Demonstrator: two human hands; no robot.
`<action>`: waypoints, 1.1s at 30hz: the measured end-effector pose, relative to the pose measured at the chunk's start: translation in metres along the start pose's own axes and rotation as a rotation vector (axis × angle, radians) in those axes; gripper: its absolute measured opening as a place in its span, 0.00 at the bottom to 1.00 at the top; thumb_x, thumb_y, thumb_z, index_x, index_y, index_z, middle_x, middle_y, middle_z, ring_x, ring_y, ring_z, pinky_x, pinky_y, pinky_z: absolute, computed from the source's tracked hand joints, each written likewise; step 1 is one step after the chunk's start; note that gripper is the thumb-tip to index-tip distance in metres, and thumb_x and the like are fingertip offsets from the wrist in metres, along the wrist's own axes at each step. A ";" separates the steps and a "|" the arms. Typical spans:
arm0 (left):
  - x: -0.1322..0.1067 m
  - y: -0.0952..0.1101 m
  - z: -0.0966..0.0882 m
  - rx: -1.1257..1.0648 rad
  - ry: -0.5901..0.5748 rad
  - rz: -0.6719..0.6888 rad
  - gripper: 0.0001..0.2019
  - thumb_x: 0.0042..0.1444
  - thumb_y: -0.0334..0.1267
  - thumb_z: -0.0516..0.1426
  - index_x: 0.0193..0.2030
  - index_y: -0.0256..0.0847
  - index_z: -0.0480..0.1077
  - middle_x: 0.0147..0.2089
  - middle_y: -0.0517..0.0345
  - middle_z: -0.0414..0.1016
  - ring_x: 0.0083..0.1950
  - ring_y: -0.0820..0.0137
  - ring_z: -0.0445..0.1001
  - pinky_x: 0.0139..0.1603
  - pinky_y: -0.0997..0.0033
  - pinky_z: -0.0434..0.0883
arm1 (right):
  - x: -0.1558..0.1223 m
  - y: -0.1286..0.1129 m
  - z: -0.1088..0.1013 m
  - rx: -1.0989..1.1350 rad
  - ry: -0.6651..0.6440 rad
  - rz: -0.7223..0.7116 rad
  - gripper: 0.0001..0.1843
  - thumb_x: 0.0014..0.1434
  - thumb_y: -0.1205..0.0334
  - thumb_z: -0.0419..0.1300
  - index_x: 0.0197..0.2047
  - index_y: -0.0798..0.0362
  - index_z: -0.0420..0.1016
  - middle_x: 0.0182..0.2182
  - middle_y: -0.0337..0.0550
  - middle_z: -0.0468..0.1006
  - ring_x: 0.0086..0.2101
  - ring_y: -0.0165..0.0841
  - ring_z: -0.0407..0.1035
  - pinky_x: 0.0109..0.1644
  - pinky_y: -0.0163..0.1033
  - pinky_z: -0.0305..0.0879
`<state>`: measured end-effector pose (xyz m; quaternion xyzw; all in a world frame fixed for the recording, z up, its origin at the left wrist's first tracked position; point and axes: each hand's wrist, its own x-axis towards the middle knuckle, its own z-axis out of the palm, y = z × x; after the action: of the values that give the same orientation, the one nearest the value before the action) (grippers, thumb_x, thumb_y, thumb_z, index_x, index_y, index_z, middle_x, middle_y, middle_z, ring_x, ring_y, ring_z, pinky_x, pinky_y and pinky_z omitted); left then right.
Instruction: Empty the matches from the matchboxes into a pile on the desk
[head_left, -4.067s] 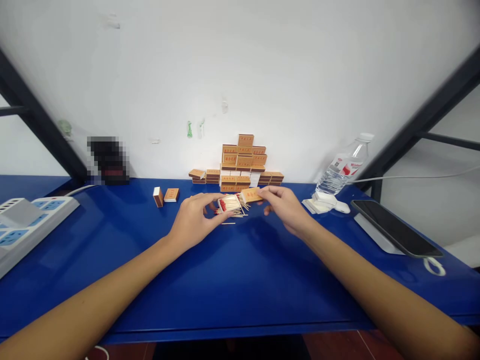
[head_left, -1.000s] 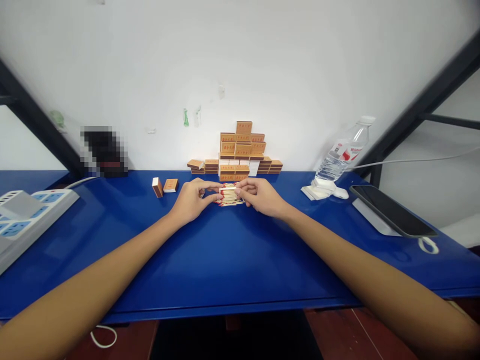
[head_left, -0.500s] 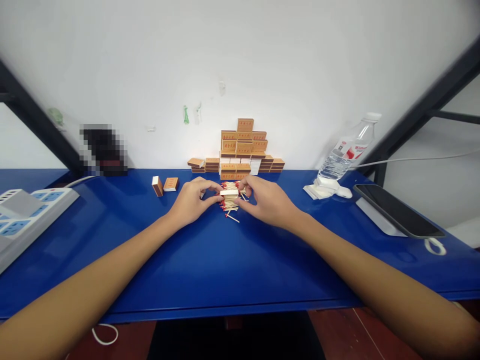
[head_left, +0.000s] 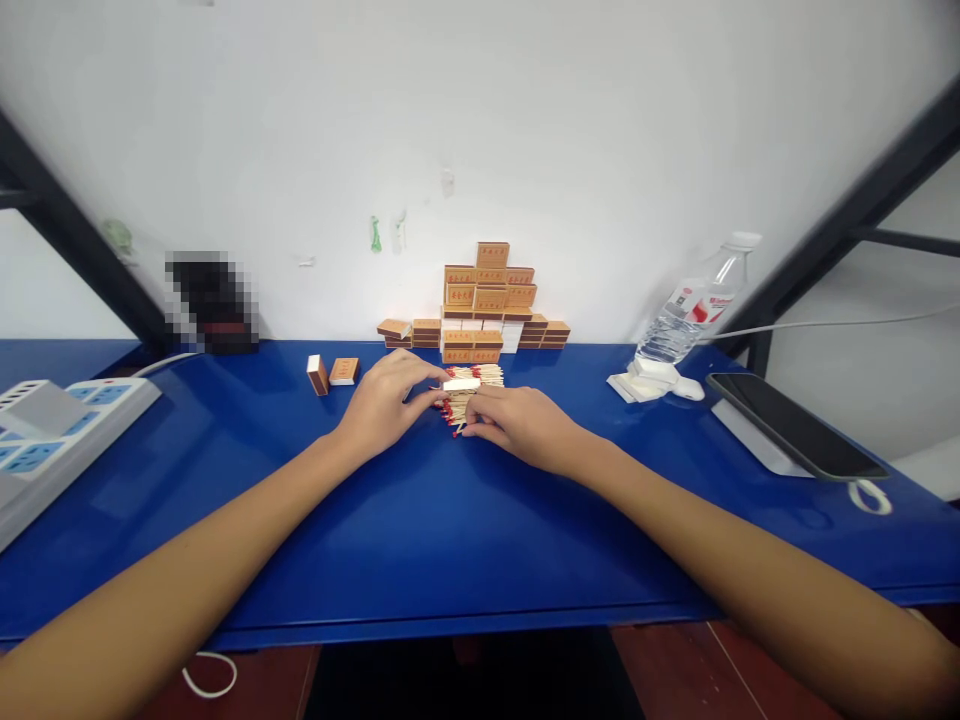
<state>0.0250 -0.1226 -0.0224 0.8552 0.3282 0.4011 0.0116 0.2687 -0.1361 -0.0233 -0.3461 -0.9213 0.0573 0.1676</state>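
My left hand (head_left: 390, 398) pinches the left end of a small white matchbox tray (head_left: 461, 384) between thumb and fingers. The tray sits over a pile of loose red-tipped matches (head_left: 489, 373) on the blue table. Just right of the tray and lower, my right hand (head_left: 517, 418) has its fingertips closed at the near edge of the pile, on a match (head_left: 458, 431) there. Behind the pile, stacked orange matchboxes (head_left: 472, 347) lean up in tiers against the wall. Two more boxes, one standing matchbox (head_left: 317, 375) and one flat matchbox (head_left: 345, 371), are left of my left hand.
A white power strip (head_left: 75, 440) lies at the left of the blue table (head_left: 450, 540). A black pixelated object (head_left: 214, 300) stands behind it. At the right are a clear bottle (head_left: 694, 300), white trays (head_left: 645, 383) and a phone on a stand (head_left: 795, 425).
My right hand has left the tray's right end and moved down toward me to the near edge of the match pile. My left hand keeps its hold on the tray.
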 end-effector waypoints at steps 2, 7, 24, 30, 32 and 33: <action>0.000 0.001 0.000 0.010 0.006 0.014 0.06 0.65 0.37 0.63 0.48 0.45 0.79 0.43 0.55 0.83 0.47 0.62 0.77 0.52 0.58 0.73 | 0.000 -0.001 0.001 -0.051 0.007 0.017 0.06 0.70 0.59 0.63 0.41 0.51 0.75 0.38 0.45 0.83 0.34 0.35 0.72 0.36 0.38 0.54; 0.000 0.000 -0.001 0.010 0.042 -0.033 0.06 0.65 0.39 0.64 0.47 0.46 0.79 0.44 0.55 0.84 0.46 0.61 0.76 0.52 0.57 0.73 | 0.003 -0.004 0.007 -0.151 0.020 0.070 0.11 0.73 0.55 0.59 0.41 0.51 0.77 0.38 0.47 0.85 0.34 0.36 0.74 0.34 0.38 0.51; 0.002 0.005 0.004 -0.364 0.122 -0.400 0.12 0.57 0.44 0.69 0.45 0.41 0.81 0.42 0.53 0.86 0.42 0.62 0.83 0.43 0.61 0.80 | 0.007 0.010 -0.003 0.429 0.447 0.317 0.20 0.65 0.44 0.63 0.47 0.52 0.76 0.37 0.43 0.80 0.27 0.31 0.66 0.34 0.38 0.63; 0.002 0.010 0.005 -0.380 0.074 -0.397 0.12 0.60 0.46 0.67 0.46 0.42 0.81 0.41 0.53 0.86 0.39 0.63 0.83 0.40 0.62 0.79 | 0.013 0.014 -0.001 0.635 0.286 0.281 0.25 0.64 0.36 0.60 0.38 0.52 0.80 0.35 0.45 0.82 0.32 0.36 0.70 0.36 0.40 0.64; 0.004 0.008 -0.002 -0.200 0.115 -0.292 0.12 0.62 0.46 0.66 0.47 0.43 0.80 0.44 0.53 0.86 0.45 0.60 0.82 0.48 0.57 0.78 | 0.009 0.025 -0.021 0.587 0.306 0.292 0.27 0.65 0.36 0.59 0.36 0.53 0.80 0.34 0.46 0.82 0.31 0.35 0.70 0.35 0.40 0.63; 0.005 0.005 -0.008 -0.069 0.140 -0.217 0.12 0.63 0.46 0.65 0.48 0.43 0.80 0.45 0.52 0.85 0.47 0.59 0.81 0.52 0.54 0.76 | 0.005 0.034 -0.035 0.521 0.326 0.304 0.27 0.65 0.36 0.58 0.35 0.53 0.80 0.32 0.46 0.81 0.31 0.35 0.69 0.34 0.39 0.61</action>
<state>0.0248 -0.1258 -0.0121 0.7835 0.4049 0.4673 0.0616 0.2984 -0.1081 0.0038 -0.4297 -0.7746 0.2590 0.3850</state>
